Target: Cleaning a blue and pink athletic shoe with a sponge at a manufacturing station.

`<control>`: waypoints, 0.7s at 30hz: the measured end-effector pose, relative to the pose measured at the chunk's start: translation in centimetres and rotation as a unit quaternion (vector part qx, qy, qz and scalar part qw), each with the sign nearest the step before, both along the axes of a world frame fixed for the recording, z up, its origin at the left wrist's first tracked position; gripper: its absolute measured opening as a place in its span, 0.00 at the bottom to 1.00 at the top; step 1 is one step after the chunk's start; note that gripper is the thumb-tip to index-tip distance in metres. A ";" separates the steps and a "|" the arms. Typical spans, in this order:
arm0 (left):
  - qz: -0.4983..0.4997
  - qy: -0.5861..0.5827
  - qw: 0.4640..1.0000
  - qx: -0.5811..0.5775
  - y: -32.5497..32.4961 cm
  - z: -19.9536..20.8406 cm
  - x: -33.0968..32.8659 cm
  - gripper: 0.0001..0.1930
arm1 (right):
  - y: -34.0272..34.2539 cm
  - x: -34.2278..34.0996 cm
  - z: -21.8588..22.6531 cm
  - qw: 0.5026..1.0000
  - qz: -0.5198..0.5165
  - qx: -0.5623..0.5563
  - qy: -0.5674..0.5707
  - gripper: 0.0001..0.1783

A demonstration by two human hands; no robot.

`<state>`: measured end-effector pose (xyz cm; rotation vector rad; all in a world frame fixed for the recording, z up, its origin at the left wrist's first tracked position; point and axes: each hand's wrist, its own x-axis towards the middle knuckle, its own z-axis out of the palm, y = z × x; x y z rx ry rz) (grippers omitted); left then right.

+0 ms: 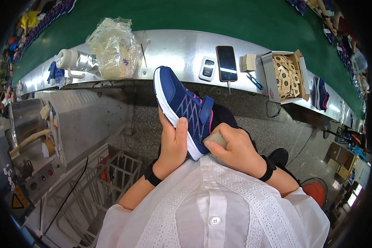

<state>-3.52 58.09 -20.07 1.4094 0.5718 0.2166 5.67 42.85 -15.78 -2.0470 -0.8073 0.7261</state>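
A navy blue sneaker (187,108) with a white sole, a hook-and-loop strap and pink trim is held up in front of me, its toe pointing away and to the left. My left hand (172,138) is closed round the sole side, thumb along the white edge. At the heel, my right hand (234,148) pinches a greyish-beige block (215,139), which looks like a rubbing eraser. The block is at the heel's upper edge; whether it presses on the shoe is hard to tell. My fingers hide part of it.
Along the metal bench (173,47) sit a crumpled plastic bag (116,51), a clear bottle (80,61), a phone (227,62), a white device (208,68), a blue cutter (255,81) and a box of tags (286,76). Beyond runs a green conveyor belt (194,14). A machine (84,124) stands left.
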 end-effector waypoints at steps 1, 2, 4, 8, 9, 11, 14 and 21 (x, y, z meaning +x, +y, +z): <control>0.004 -0.005 1.000 0.011 0.1 -0.2 0.0 0.32 | 0.1 0.0 0.0 1.000 0.001 0.000 0.000 0.16; 0.005 -0.004 1.000 0.011 0.1 -0.1 0.1 0.32 | 0.2 0.0 0.0 1.000 0.002 -0.001 -0.004 0.16; 0.009 -0.007 1.000 0.001 0.0 0.1 0.2 0.32 | 0.2 0.0 0.0 1.000 0.002 -0.003 -0.007 0.17; 0.007 0.006 1.000 -0.014 0.1 -0.3 0.0 0.32 | 0.2 0.0 0.0 1.000 0.001 -0.007 -0.003 0.17; 0.004 0.008 1.000 -0.010 0.2 -0.3 0.0 0.33 | 0.2 -0.1 0.0 1.000 0.000 -0.006 -0.001 0.17; 0.002 0.010 1.000 -0.005 0.2 -0.3 0.1 0.33 | 0.2 -0.1 0.0 1.000 0.002 -0.007 -0.005 0.17; -0.002 0.007 1.000 0.002 0.2 -0.6 -0.1 0.33 | 0.2 -0.1 -0.1 1.000 0.004 -0.009 -0.011 0.17; 0.001 0.018 1.000 0.009 0.1 0.3 0.2 0.33 | 0.2 -0.1 0.0 1.000 0.007 -0.008 -0.020 0.15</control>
